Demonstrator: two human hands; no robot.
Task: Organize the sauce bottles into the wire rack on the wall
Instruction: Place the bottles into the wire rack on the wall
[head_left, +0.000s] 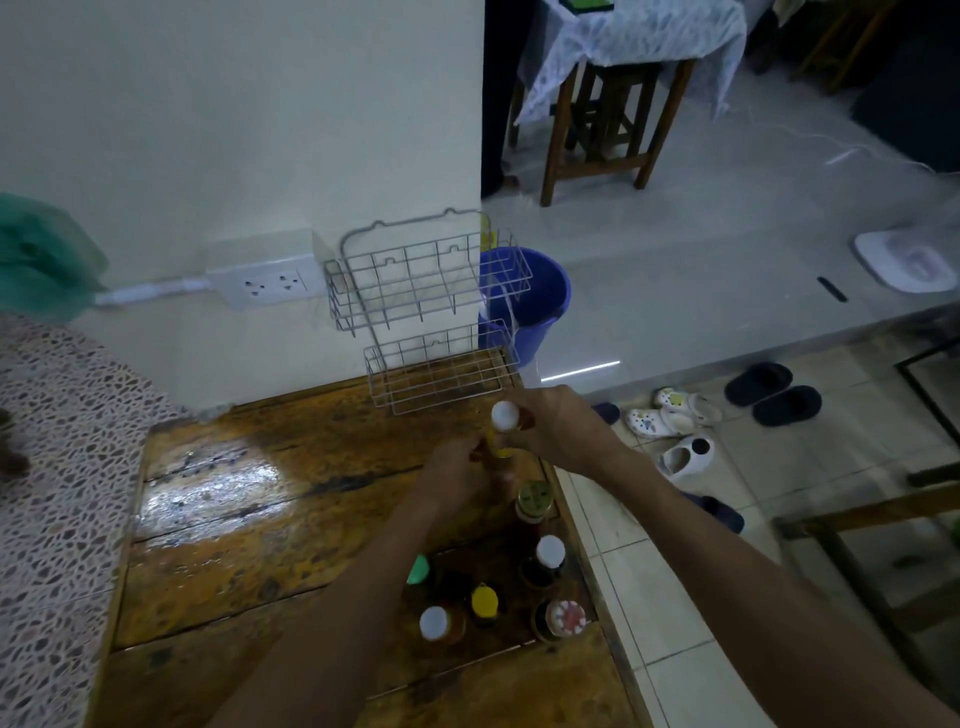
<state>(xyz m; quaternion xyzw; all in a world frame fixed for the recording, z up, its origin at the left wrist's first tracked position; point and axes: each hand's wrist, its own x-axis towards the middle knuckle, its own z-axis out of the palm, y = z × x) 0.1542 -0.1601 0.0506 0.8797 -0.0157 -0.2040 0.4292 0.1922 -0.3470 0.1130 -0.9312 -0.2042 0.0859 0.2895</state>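
1. While both hands hold the white-capped bottle (505, 418) just below the empty wire rack (431, 312), I'd lift it upright over the lower basket's front rail.
2. My right hand (556, 423) pinches its neck; my left hand (457, 470) wraps its body.
3. Fingers hide the label; the remaining bottles (498, 597) wait on the surface (234, 519).

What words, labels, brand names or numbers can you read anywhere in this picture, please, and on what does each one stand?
None can be read.
Bottle held in both hands, left hand and right hand: label too blurred to read.
Gold lid: some marking, too blurred.
Red and white cap: a pattern, no legible text.
Wall socket and wire rack: no text visible.
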